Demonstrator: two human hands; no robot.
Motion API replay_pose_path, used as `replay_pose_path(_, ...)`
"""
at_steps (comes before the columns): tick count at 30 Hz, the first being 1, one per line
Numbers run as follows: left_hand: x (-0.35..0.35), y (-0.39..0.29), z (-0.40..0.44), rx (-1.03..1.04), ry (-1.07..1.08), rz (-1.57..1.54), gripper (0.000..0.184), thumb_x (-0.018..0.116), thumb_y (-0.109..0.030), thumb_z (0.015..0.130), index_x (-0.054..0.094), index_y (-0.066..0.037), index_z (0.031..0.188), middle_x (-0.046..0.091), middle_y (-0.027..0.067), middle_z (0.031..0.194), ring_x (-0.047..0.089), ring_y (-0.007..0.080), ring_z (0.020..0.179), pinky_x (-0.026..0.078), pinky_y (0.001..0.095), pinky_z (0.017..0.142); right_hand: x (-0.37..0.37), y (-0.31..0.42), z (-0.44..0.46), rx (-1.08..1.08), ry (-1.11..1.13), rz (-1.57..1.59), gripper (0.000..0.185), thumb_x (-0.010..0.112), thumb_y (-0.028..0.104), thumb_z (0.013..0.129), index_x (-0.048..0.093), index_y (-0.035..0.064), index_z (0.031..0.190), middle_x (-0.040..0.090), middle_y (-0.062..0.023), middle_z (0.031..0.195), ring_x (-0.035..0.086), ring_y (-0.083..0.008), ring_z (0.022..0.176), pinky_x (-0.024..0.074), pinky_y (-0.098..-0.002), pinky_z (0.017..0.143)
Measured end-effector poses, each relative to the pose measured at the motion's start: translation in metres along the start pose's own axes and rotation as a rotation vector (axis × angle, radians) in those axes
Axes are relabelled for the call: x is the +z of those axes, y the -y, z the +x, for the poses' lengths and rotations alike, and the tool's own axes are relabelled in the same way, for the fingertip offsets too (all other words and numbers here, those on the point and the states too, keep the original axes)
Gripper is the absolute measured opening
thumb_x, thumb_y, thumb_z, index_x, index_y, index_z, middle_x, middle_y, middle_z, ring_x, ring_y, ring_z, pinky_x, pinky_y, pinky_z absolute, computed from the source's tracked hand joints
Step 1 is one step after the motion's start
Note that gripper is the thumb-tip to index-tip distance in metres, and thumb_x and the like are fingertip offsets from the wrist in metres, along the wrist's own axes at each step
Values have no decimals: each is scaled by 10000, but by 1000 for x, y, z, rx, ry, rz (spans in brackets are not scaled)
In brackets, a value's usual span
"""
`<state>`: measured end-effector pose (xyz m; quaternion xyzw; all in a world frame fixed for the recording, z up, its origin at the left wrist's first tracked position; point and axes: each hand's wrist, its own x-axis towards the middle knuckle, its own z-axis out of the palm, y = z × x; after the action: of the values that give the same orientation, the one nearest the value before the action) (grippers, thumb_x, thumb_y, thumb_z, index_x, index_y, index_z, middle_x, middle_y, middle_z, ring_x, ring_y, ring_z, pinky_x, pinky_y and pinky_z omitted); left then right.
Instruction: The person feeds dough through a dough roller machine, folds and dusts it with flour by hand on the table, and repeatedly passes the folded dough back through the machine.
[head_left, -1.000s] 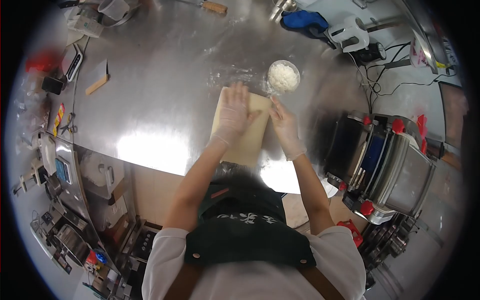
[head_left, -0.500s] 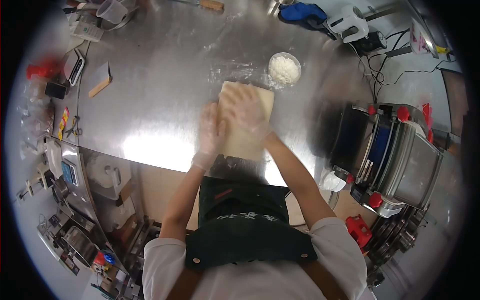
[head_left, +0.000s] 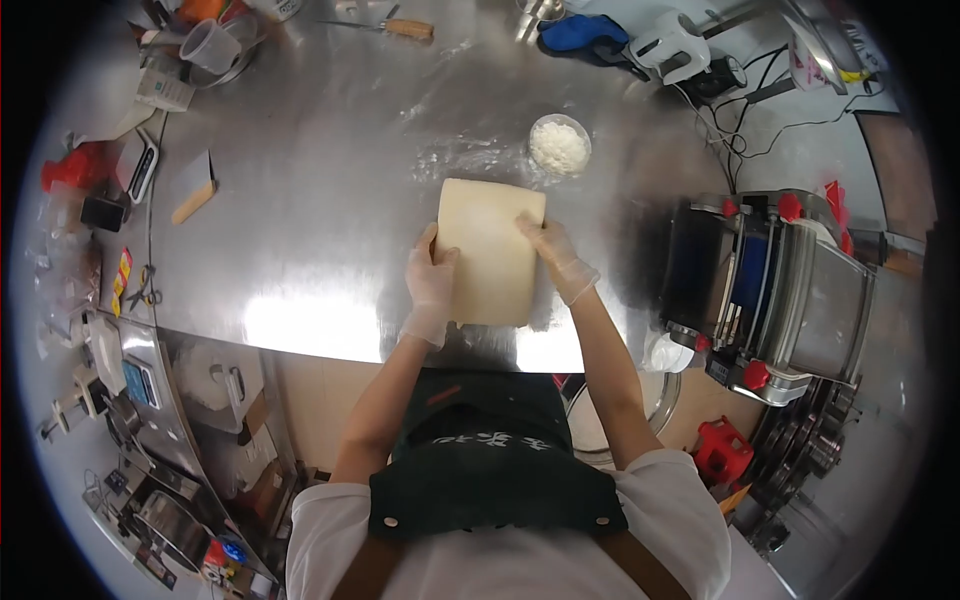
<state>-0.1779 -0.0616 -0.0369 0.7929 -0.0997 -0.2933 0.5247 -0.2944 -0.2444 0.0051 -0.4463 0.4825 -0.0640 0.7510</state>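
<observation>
A pale rectangular slab of dough (head_left: 492,255) is in front of me over the steel table, its far edge looking rounded as if folded. My left hand (head_left: 431,285), in a clear glove, grips the slab's left edge with the thumb on top. On the opposite edge, my gloved right hand (head_left: 552,248) holds on with thumb and fingers, the thumb over the upper face. The fingers beneath the dough are hidden. Beyond the slab to the right sits a round bowl of white flour (head_left: 560,146), and flour is smeared on the metal beside it.
On the right stands a machine with rollers and red knobs (head_left: 765,290). A scraper (head_left: 196,190) and scissors (head_left: 147,287) lie on the steel table (head_left: 300,180) at left. A wooden-handled tool (head_left: 408,28), blue mitt (head_left: 585,38) and white hand mixer (head_left: 672,48) are at the back.
My right hand has moved from flat on top of the dough to its right edge. My left hand now grips the left edge. The view has shifted slightly.
</observation>
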Motion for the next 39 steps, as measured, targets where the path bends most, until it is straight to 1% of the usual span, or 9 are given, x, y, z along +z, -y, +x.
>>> replay_pose_path(2,-5,8,5,-1,18,-107,519,698,-53,854,539,10,1344,611,155,1269,624,259,1133,497,343,976,13,3,-12,-122,69,-115,519,770,247,863,572,-34,1251,672,-94,1118,630,-153,1016,492,-294,919)
replay_pose_path(7,-25,-21,1,97,147,-348,505,720,-45,833,563,32,1306,633,114,1239,616,203,1127,485,320,980,17,12,-46,-213,271,170,640,801,134,789,507,-29,1334,622,-104,1243,598,-168,1105,470,-301,975)
replay_pose_path(11,-58,-51,5,-196,787,-382,511,767,-132,799,605,14,1262,663,97,1172,613,155,1061,491,301,922,3,7,-81,-235,317,131,710,798,116,767,467,-35,1376,606,-111,1280,581,-183,1153,454,-312,1008)
replay_pose_path(17,-31,-97,-37,-233,707,-241,425,740,-110,815,637,45,1197,698,89,1061,650,162,929,512,307,836,-7,12,-153,-253,104,402,679,774,103,798,463,-23,1389,601,-98,1295,572,-169,1164,464,-322,1000)
replay_pose_path(23,70,-254,-90,-19,885,-89,391,760,-17,767,669,33,1144,713,100,1038,668,162,933,516,281,844,-82,91,-276,-551,-273,375,615,747,45,828,474,-18,1376,584,-92,1320,571,-168,1179,463,-326,1001)
replay_pose_path(25,113,-334,-118,299,982,-81,361,725,17,762,670,32,1119,713,76,1024,669,152,924,521,293,849,-107,139,-325,-709,-420,367,600,741,42,834,479,-11,1372,582,-87,1312,568,-163,1181,458,-332,1009)
replay_pose_path(30,240,-480,-166,619,1372,-31,428,744,-156,802,651,26,1178,709,90,1051,665,149,952,516,293,852,-193,221,-396,-1005,-696,334,650,720,219,872,432,26,1422,547,-99,1347,517,-213,1278,404,-372,1086)
replay_pose_path(36,404,-521,-193,629,1730,-67,532,813,-268,794,628,-5,1218,695,98,1053,664,170,945,525,326,829,-363,229,-382,-1162,-626,518,484,619,133,953,455,-17,1383,563,-129,1338,555,-247,1231,425,-414,1078)
replay_pose_path(39,472,-510,-196,732,1685,-80,516,834,-284,779,650,-5,1172,693,107,1040,657,185,959,520,334,831,-403,224,-379,-1056,-651,717,444,617,112,951,484,-34,1348,576,-149,1324,561,-280,1219,425,-439,1080)
